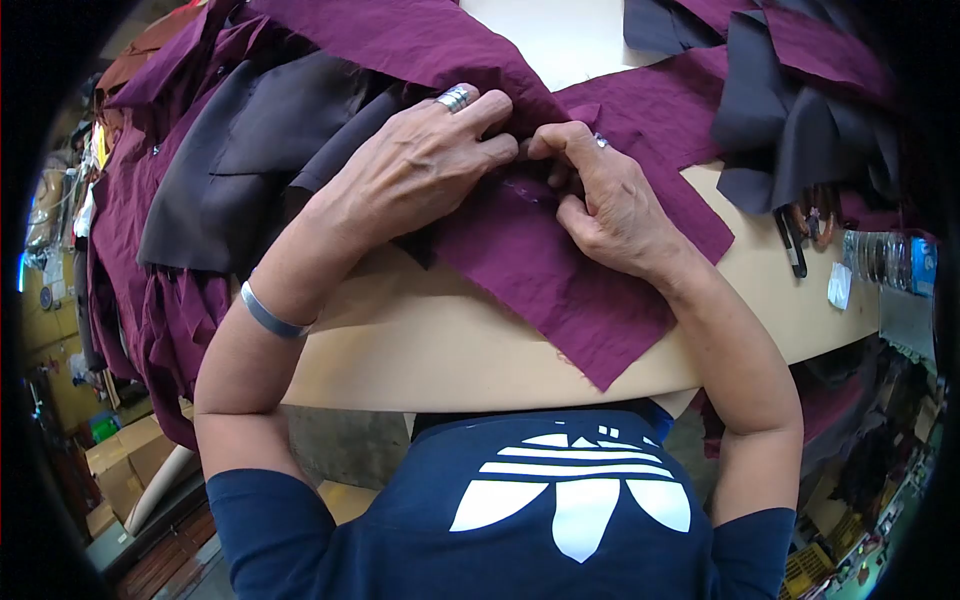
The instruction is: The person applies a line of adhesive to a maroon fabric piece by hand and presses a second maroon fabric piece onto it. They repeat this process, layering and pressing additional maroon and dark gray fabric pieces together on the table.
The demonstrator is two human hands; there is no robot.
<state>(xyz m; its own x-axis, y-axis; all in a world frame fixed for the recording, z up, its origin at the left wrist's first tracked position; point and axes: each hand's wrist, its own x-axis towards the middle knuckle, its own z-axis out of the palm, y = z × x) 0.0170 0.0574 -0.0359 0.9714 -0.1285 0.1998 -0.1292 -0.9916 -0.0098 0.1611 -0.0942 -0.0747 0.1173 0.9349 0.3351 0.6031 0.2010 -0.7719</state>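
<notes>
A maroon fabric piece (pixel 590 290) lies on the table with one corner pointing towards my body. Above its middle, my left hand (pixel 425 160) is closed, its curled fingers gripping a gathered part of the maroon cloth. My right hand (pixel 615 200) pinches the same cloth just to the right, thumb and forefinger close together. The two hands' fingertips almost meet, and the folds between them hide the exact grip. A small pale mark (pixel 525 190) shows on the cloth under my fingers. Dark grey fabric (pixel 260 130) lies left of my left hand.
The pale table (pixel 400 350) curves along my front. Maroon cloth (pixel 150 230) hangs over its left side. More dark grey cloth (pixel 780 150) is heaped at the right, near a black slender object (pixel 790 245) and a clear plastic bottle (pixel 875 258). Cardboard boxes (pixel 125 465) stand lower left.
</notes>
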